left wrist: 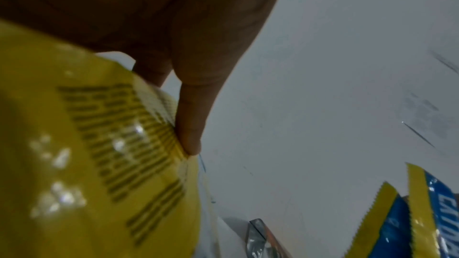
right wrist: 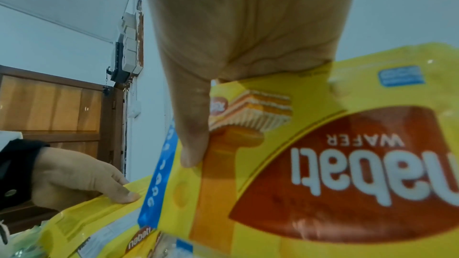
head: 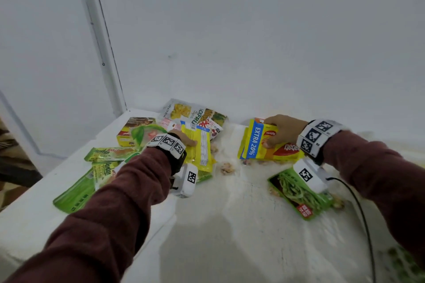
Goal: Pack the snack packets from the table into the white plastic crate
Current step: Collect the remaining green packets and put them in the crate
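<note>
My right hand holds a yellow Nabati wafer packet with a blue "EXTRA 20%" band, tilted up off the table. In the right wrist view the thumb lies on the packet's front and the fingers are hidden behind it. My left hand pinches the edge of a plain yellow packet that lies on the pile. Its thumb presses on the printed back, with a finger behind. A white box-like body at the left carries the pile; I cannot tell whether it is the crate.
Green pandan packets, a yellow box and a chips bag lie around my left hand. A green packet lies under my right wrist on the patterned tablecloth. A black cable runs at the right. The wall stands close behind.
</note>
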`<act>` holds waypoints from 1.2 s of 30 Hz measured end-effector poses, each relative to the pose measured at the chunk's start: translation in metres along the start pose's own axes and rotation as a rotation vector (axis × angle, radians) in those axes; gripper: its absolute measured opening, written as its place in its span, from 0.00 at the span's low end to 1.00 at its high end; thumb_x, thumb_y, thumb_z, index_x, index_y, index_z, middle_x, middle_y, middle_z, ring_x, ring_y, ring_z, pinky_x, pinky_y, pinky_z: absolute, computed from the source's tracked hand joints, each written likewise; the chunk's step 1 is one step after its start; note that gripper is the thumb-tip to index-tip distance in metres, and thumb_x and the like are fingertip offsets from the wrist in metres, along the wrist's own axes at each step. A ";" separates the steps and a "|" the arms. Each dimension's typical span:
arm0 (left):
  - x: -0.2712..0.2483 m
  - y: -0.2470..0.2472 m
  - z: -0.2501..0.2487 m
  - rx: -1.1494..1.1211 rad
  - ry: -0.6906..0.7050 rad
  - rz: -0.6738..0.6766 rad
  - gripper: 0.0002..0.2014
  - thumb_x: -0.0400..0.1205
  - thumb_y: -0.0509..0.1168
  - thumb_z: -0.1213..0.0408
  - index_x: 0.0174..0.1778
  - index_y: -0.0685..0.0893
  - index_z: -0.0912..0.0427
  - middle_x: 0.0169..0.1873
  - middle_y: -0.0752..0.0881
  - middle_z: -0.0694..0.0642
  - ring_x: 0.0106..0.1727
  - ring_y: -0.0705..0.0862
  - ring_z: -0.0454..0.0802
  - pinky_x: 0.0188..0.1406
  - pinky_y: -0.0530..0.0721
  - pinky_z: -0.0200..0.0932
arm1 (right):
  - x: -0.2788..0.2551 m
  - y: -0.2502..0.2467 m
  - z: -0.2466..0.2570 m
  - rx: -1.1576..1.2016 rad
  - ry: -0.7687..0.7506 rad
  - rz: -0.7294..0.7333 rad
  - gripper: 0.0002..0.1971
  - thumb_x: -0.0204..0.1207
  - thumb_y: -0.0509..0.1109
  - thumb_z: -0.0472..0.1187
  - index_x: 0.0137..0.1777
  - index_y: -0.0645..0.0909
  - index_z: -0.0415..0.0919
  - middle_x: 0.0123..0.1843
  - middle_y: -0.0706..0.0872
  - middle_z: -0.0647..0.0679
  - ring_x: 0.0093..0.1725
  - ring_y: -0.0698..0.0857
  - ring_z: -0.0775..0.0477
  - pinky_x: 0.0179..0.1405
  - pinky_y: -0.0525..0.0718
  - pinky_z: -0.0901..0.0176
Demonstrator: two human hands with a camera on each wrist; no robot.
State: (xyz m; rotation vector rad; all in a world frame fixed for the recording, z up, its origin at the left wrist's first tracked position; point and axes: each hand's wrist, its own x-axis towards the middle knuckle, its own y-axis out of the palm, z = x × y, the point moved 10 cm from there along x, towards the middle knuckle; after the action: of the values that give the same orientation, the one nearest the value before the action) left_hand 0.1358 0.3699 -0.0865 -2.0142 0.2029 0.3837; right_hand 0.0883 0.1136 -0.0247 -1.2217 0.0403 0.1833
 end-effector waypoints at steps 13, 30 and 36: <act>-0.075 -0.087 -0.069 -0.092 0.414 -0.320 0.17 0.74 0.73 0.61 0.51 0.87 0.72 0.48 0.86 0.69 0.57 0.83 0.63 0.50 0.74 0.44 | -0.114 -0.127 0.036 0.359 -0.138 -0.509 0.16 0.70 0.76 0.36 0.55 0.80 0.32 0.45 0.85 0.44 0.34 0.83 0.60 0.35 0.81 0.75; -0.260 0.047 -0.327 -0.705 0.912 0.367 0.10 0.78 0.68 0.66 0.52 0.85 0.67 0.24 0.89 0.48 0.25 0.87 0.40 0.29 0.88 0.37 | -0.357 -0.216 -0.169 0.481 0.268 -0.925 0.21 0.68 0.76 0.45 0.57 0.73 0.43 0.56 0.86 0.38 0.42 0.85 0.49 0.59 0.83 0.39; -0.297 0.141 -0.402 -0.445 0.912 0.462 0.11 0.76 0.70 0.63 0.50 0.86 0.66 0.32 0.89 0.55 0.24 0.85 0.42 0.31 0.86 0.35 | -0.384 -0.207 -0.271 0.298 0.458 -0.725 0.24 0.70 0.76 0.45 0.62 0.75 0.38 0.58 0.84 0.37 0.54 0.84 0.38 0.62 0.81 0.40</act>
State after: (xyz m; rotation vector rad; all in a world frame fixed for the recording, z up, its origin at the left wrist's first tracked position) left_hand -0.1122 -0.0587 0.0690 -2.4495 1.2494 -0.2716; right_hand -0.2379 -0.2539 0.1240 -0.8941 0.0192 -0.7137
